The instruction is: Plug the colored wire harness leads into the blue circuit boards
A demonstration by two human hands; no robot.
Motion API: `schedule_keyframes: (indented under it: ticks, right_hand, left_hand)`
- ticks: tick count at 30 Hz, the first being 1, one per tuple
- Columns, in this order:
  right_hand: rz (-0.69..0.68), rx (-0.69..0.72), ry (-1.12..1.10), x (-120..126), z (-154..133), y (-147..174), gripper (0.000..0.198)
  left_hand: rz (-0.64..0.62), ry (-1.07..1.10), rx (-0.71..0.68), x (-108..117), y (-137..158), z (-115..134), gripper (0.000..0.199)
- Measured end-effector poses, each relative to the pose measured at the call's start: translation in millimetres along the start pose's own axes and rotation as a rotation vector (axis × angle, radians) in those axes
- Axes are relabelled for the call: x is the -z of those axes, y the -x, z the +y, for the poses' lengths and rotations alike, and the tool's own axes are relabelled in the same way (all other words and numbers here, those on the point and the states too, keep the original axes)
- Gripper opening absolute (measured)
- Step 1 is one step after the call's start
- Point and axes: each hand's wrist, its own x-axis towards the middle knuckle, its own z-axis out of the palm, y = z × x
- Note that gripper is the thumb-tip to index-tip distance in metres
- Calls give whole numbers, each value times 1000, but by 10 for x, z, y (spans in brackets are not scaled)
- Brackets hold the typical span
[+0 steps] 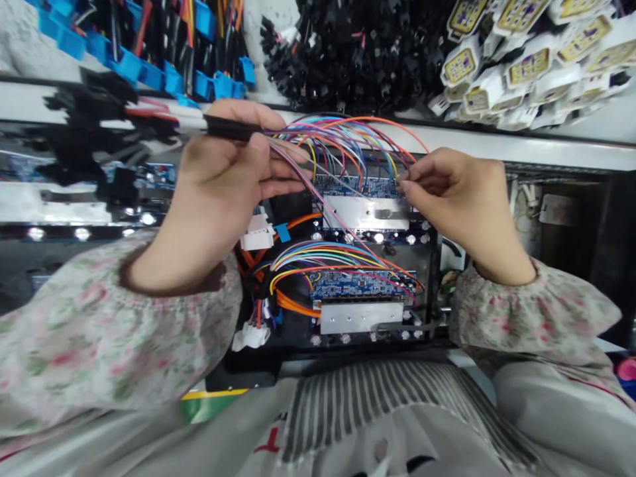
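My left hand [238,156] is closed around a wiring harness [231,128] wrapped in a black sleeve. Black connectors [99,126] hang off the harness's left end, blurred. Many coloured wires [342,126] fan out from its right end and arch over to the upper blue circuit board [348,185]. At that board's right end, the thumb and fingers of my right hand [442,182] pinch an orange-red wire [415,142]. A silver heat sink [368,213] lies along the upper board. Below it sits a second circuit board [358,285] with its own bundle of coloured wires [328,255].
Blue connectors [171,78], a pile of black connectors [348,53] and white connectors [527,63] lie behind a pale rail [536,156]. White plugs [257,228] and orange cables [298,303] are left of the boards. More boards [24,165] stand further left.
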Motion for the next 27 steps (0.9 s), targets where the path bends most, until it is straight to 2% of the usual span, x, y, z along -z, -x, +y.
schedule_keyframes:
  ticks: [6, 10, 16, 19, 21, 27]
  right_hand:
    - [-23, 75, 102, 6, -17, -12, 8]
    - [-53, 102, 184, 7, -16, -13, 9]
    - [-91, 91, 144, -31, 5, -28, 12]
    - [-137, 92, 150, -38, 4, -64, 16]
    - [-150, 100, 176, -16, 0, -89, 18]
    - [-162, 119, 275, 168, -178, -79, 10]
  left_hand:
    - [23, -15, 17, -32, 19, 27, 20]
    - [19, -15, -2, -28, 21, 23, 21]
    - [34, -33, 10, -32, 14, 35, 25]
    - [59, -57, 42, -64, 30, 81, 16]
    - [88, -76, 84, -89, 49, 116, 6]
    - [117, -77, 101, -119, 61, 131, 10]
